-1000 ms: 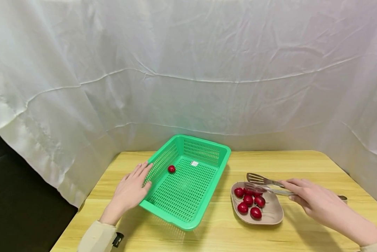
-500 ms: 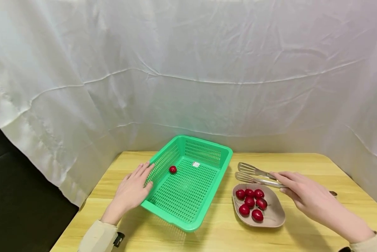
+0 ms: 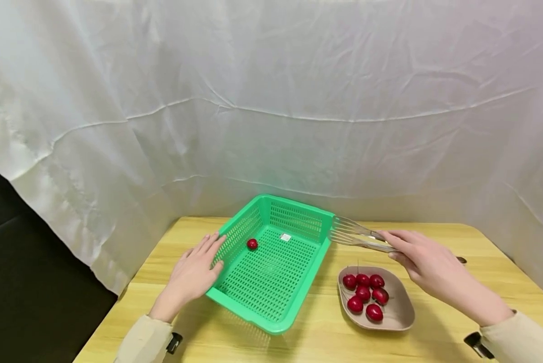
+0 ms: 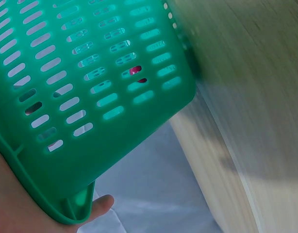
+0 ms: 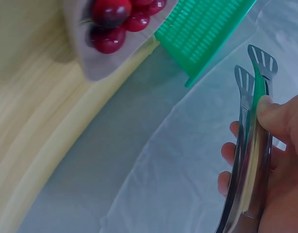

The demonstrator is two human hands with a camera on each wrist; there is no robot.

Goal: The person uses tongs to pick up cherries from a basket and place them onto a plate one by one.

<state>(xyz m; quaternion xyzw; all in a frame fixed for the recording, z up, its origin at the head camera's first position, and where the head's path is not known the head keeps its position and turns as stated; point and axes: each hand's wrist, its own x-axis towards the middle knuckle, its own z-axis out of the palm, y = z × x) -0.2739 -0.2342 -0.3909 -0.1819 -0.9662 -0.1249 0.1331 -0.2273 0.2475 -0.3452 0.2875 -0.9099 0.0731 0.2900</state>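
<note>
My left hand (image 3: 196, 269) rests with straight fingers on the left rim of a green slotted plastic basket (image 3: 291, 307). One red cherry (image 3: 252, 244) lies inside it; in the left wrist view, bits of red show through the slots. Metal tongs (image 3: 366, 244) with slotted ends are gripped in my right hand (image 3: 434, 267). Their ends stand apart at the basket's right rim, and I see nothing between them. In the right wrist view, the thumb (image 5: 273, 116) presses one tong arm. A beige dish (image 3: 403, 315) holding several stemmed cherries (image 3: 363, 294) sits below the right hand.
The light wooden table (image 3: 316, 343) carries basket and dish side by side, with a gap between. White cloth (image 3: 298, 101) hangs behind and at the sides. Dark material (image 3: 40, 272) lies at the far left. A small white label (image 3: 285, 237) is in the basket.
My right hand has carried the tongs leftward and away from me, from over the dish to the basket's right rim. The left hand stays on the basket; the view has shifted slightly.
</note>
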